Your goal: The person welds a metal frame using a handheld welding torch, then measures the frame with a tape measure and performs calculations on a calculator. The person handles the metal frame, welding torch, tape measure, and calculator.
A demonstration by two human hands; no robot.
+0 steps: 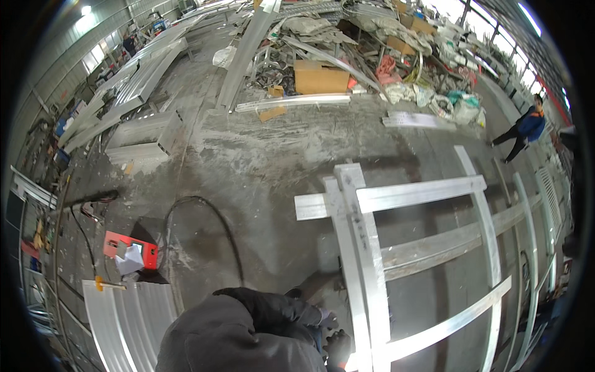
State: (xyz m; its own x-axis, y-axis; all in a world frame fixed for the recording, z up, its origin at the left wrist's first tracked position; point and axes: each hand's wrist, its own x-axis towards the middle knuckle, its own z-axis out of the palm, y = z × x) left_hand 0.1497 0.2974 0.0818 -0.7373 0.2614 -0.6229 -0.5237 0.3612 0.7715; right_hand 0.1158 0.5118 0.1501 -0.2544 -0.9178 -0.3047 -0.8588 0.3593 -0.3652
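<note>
My left hand point(328, 320), grey-gloved at the end of a black sleeve point(273, 310), has its fingers curled beside the near left bar of a metal frame. What they hold, if anything, is too small to make out. My right hand point(338, 345), in a dark glove, is closed just below it, close against the same bar. Whatever it grips is hidden. The silvery frame point(365, 248) has two long bars side by side on its left and crosspieces point(421, 193) running right. A bright glare point(353, 363) shows low on the bar by my right hand.
A red box point(149, 254) with white paper on it stands left, near a black cable point(232, 235). Ribbed metal sheets point(127, 316) lie lower left, with a yellow-headed tool point(102, 284) on them. A person point(527, 127) walks at right. Scrap and a cardboard box point(321, 79) are piled behind.
</note>
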